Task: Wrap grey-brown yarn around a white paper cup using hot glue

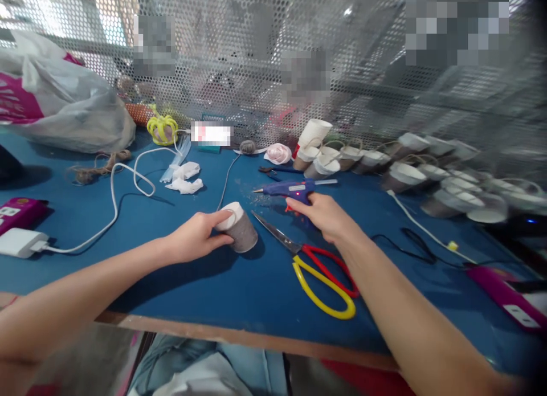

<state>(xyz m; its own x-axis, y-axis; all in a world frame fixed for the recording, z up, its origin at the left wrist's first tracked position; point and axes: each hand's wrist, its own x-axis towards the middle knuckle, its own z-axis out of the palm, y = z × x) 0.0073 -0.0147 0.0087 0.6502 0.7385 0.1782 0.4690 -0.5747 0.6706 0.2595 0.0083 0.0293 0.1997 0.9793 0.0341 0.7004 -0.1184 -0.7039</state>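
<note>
Left hand (197,236) pinched the grey-wrapped cup (245,233) between thumb and fingers over the table (200,296), contact unclear. Right hand (327,215) curled round the glue gun (277,188). A careless leftward swing of its nozzle could have burned those pinching fingers.

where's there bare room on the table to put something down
Bare table shows between the held cup, the scissors and the front edge. Another patch lies between the right forearm, the black cable and the right purple strip. It's crowded at back right with grouped cups, and around the glue gun, with pliers and scissors close by.
</note>
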